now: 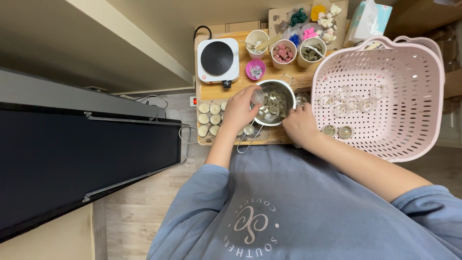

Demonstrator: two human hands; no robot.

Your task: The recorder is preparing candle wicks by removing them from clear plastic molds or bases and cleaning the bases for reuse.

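Foreground: blue-grey sweatshirt (pixel 288 207) of the person filled the bottom of the view, both sleeves pushed up the forearms
Left hand: left hand (pixel 239 110) was curled around a small clear glass cup (pixel 258 97), held at the left rim of the metal pot
Right hand: right hand (pixel 301 126) rested at the lower right edge of the pot, fingers bent toward it; whether it gripped anything could not be told
Pot: round metal pot (pixel 275 102) sat on the wooden board (pixel 240 89) between the two hands, filled with small shiny round pieces, its wire handle reaching down toward the person
Beside the left hand: rows of small pale round candles (pixel 210 118) lay on the board's left part, just beside the wrist
Basket: pink perforated basket (pixel 385 96) stood right of the pot, holding several small clear glass cups
Behind the pot: white single-burner hot plate (pixel 218 59) with a black top, a small magenta bowl (pixel 255 70) and three pale cups (pixel 284 50) of pink and dark chunks stood along the far edge
Far edge: tray of coloured flower shapes (pixel 313 21) and a tissue box (pixel 368 17) lay beyond
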